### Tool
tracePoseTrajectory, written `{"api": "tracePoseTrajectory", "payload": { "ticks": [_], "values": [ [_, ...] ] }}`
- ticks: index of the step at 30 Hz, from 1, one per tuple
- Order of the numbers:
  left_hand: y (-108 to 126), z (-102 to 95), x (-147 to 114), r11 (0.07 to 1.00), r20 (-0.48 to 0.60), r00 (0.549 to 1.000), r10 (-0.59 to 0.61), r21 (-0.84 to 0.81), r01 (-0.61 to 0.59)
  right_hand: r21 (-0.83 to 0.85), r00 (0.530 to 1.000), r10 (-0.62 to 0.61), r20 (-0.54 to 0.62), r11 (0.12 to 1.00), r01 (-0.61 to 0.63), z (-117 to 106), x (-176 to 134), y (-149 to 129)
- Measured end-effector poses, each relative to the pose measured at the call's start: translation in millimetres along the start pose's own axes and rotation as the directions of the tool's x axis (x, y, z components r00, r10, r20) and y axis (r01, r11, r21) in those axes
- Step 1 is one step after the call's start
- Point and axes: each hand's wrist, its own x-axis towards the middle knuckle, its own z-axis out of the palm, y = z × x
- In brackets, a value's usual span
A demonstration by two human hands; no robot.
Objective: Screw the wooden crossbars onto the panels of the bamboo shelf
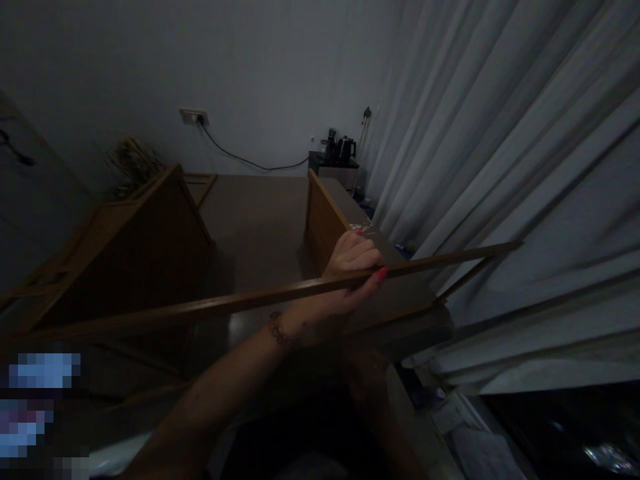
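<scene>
A long wooden bar (pixel 270 293) crosses the view from the lower left up to the right, tilted. My left hand (pixel 353 267) is closed around it right of the middle, thumb on the near side and fingers over the far side. At its right end a thinner wooden piece (pixel 465 279) slants down from the bar. Lower down, in deep shadow, is my right hand (pixel 367 373), under another wooden edge (pixel 390 325); its fingers are too dark to make out.
Left stands a dark wooden panel (pixel 135 260); a wooden panel (pixel 325 217) rises ahead. Long pale curtains (pixel 465 133) hang on the right. A black kettle (pixel 345 149) sits on a small cabinet (pixel 333 175). A black cord (pixel 250 162) runs to a wall socket (pixel 193 117).
</scene>
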Motion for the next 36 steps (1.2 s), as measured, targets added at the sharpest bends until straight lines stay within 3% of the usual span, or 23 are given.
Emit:
{"api": "tracePoseTrajectory", "payload": {
  "ticks": [5, 14, 24, 32, 36],
  "values": [
    [3.2, -2.0, 2.7, 1.0, -0.032, 0.999, 0.019, -0.025, -0.02, -0.027, 0.992, -0.123, -0.008, 0.992, 0.123, 2.7, -1.3, 8.6],
    [-0.7, 0.1, 0.6, 1.0, -0.039, 0.999, 0.023, 0.017, -0.023, -0.022, 0.925, -0.344, 0.162, 0.936, 0.352, -17.5, 12.5, 26.6],
    [2.2, -1.9, 3.0, 0.999, -0.027, 0.999, 0.036, -0.027, -0.036, -0.087, 0.858, -0.373, 0.354, 0.9, 0.427, -30.8, 17.8, 34.3],
    [3.2, -2.2, 2.6, 0.999, -0.031, 0.999, 0.022, -0.039, -0.023, -0.097, 0.803, -0.508, 0.313, 0.824, 0.559, -33.7, 28.3, 49.5],
    [3.6, -2.5, 3.2, 0.999, -0.027, 0.999, 0.023, -0.044, -0.025, -0.119, 0.811, -0.517, 0.273, 0.819, 0.562, -30.8, 24.9, 53.2]
  ]
}}
